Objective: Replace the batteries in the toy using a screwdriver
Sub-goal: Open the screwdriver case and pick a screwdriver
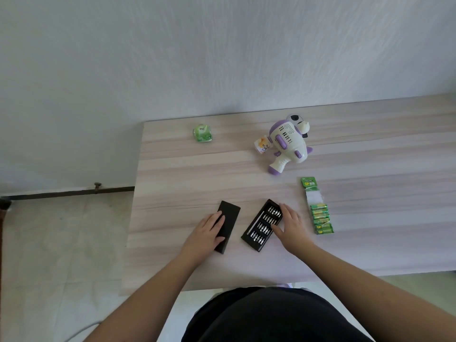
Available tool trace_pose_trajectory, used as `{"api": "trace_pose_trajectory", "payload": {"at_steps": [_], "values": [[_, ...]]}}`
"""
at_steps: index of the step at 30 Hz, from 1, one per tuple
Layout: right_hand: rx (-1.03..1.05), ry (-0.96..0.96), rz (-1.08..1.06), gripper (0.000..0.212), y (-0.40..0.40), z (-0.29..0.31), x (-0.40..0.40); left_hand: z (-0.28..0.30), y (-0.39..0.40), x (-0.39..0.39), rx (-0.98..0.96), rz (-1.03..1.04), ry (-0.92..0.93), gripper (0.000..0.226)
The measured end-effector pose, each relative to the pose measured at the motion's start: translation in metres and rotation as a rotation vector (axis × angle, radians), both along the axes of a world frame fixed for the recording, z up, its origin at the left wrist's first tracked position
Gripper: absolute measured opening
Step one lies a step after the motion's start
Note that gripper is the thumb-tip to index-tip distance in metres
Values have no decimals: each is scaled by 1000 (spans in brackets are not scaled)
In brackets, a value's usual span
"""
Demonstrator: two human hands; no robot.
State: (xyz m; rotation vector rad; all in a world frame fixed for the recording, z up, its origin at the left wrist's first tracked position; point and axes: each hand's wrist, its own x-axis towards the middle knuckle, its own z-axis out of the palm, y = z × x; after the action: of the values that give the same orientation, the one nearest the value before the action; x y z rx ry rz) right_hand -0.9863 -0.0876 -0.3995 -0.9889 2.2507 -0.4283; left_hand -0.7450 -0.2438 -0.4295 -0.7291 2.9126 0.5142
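Resting along the right edge of the open black screwdriver-bit tray (262,225), the right hand (291,227) is seen with its fingers fairly straight, the thumb lying against the tray's near right side and the fingertips reaching its far corner; nothing is gripped. The tray's long axis runs diagonally, from near-left to far-right, and its rows of silver bits lie directly to the left of the right fingers. A slim driver handle appears to be seated along the tray's left edge, though this cannot be confirmed at this size. The left hand (209,230) is laid flat on the matching black rectangular lid (228,224), which lies parallel to the tray and just to its left, apart from it; the fingers are extended and the lid is pressed rather than grasped. The right hand is judged the nearer for lifting out a tool. The white-and-purple plastic toy gun (287,144) lies on its side well beyond the tray, toward the far right, untouched. The green strip pack of batteries (318,211) lies just right of the right hand. A small green packet (202,133) sits at the far left. All items rest on a pale wood-grain table (172,169), set against a plain white wall, with light flooring to the left.
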Motion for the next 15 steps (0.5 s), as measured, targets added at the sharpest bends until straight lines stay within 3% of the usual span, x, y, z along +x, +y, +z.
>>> {"api": "trace_pose_trajectory", "payload": {"at_steps": [8,15], "values": [[-5,-8,10,102,5,5,21,8,4,-28,136,-20,-189,98],[1,-60,30,117,8,-3,35,8,6,-36,50,-87,-235,101]]}}
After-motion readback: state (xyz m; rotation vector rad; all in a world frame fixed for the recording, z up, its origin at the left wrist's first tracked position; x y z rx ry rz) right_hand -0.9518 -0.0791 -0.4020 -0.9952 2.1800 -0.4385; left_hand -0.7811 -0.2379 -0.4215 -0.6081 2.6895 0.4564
